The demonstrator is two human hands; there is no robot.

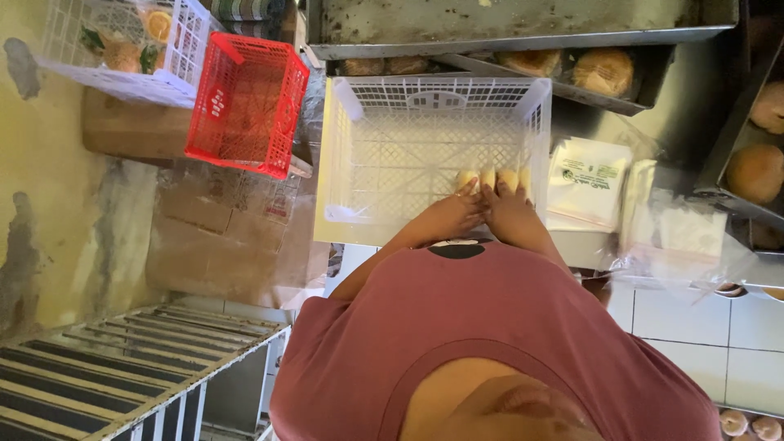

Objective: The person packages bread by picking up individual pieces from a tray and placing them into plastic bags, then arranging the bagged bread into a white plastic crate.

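Observation:
A white plastic lattice crate [392, 155] stands in front of me on a pale surface. My left hand [452, 215] and my right hand [508, 211] lie side by side inside the crate at its near right corner. Both are closed over a short row of pale bread rolls [490, 177] resting against the crate's floor. Only the rolls' far ends show past my fingers. My pink shirt fills the lower middle of the view and hides my forearms' near parts.
A red crate [245, 106] and another white crate [184, 41] holding food stand at left. Metal trays with round buns [604, 72] lie behind and at right [755, 171]. Clear plastic bags and a flat white packet [588, 184] lie beside the crate. A slatted metal rack [122, 359] is at lower left.

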